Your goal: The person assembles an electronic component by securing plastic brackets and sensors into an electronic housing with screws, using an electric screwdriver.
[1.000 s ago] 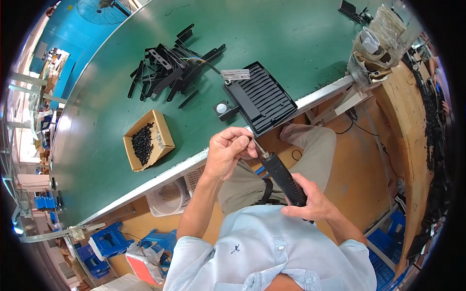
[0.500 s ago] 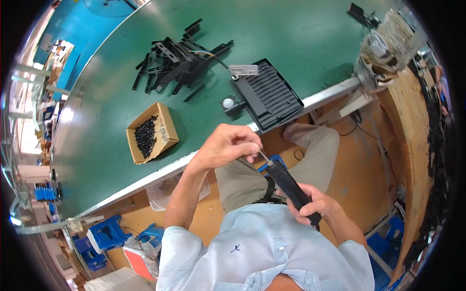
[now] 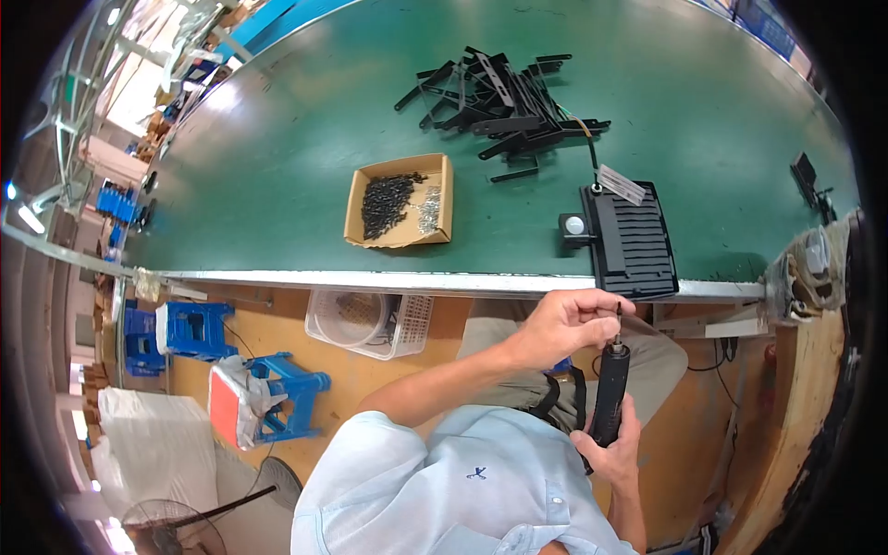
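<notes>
My right hand [image 3: 612, 449] is wrapped round the body of a black electric screwdriver [image 3: 610, 393], which points up toward the table. At its tip, my left hand [image 3: 575, 326] pinches thumb and fingers together around the thin bit [image 3: 618, 339]. Something small and dark shows between the fingertips, too small to name. Just beyond them a black floodlight [image 3: 638, 242] with a ribbed back lies on the table's front edge. A sensor [image 3: 574, 228] with a round white lens sticks out from its left side. A cable with a white label [image 3: 622, 184] comes off its top.
A cardboard box [image 3: 445, 199] of black and silver screws sits on the green table [image 3: 277, 185]. Black metal brackets [image 3: 504, 102] are heaped behind it. A plastic-wrapped holder [image 3: 814, 268] hangs at the right corner. Below are a white basket [image 3: 407, 328] and blue stools [image 3: 301, 388].
The view has turned, so the table edge now runs level. My left fingers have come closer to the screwdriver's nose, and the screwdriver is more upright in view. My right hand keeps its grip.
</notes>
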Demonstrator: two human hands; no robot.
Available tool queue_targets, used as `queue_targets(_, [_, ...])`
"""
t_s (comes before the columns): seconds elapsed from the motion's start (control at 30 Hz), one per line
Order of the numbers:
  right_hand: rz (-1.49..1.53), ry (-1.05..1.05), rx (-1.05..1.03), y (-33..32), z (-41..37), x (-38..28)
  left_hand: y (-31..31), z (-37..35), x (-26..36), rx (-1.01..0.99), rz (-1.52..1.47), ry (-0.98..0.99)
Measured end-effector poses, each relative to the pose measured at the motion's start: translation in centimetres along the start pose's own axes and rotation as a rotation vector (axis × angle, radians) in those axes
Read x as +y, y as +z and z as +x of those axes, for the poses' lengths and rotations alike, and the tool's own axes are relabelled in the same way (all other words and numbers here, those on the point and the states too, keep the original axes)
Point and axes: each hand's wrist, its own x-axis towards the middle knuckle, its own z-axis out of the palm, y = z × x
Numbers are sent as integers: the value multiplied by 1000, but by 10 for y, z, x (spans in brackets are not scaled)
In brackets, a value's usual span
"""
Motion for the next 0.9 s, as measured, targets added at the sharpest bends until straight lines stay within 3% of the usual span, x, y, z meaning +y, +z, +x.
queue_targets(0.07, [69,12,-14,-4,-3,0,-23,-16,29,23,234,115])
queue_targets(0.13, [146,37,-22,-10,-11,6,-64,-26,80,288,986,445])
queue_targets(0.2, [294,105,11,-10,-16,2,-121,-34,127,515,1325,505])
queue_targets(0.27, [363,159,13,-13,-20,7,-178,-45,152,605,1459,271])
queue_targets(0.37, [395,204,14,-7,-16,5,-225,-52,151,459,1739,116])
queue_targets(0.9, [328,307,-22,-18,-34,9,-251,-30,139,231,1774,106])
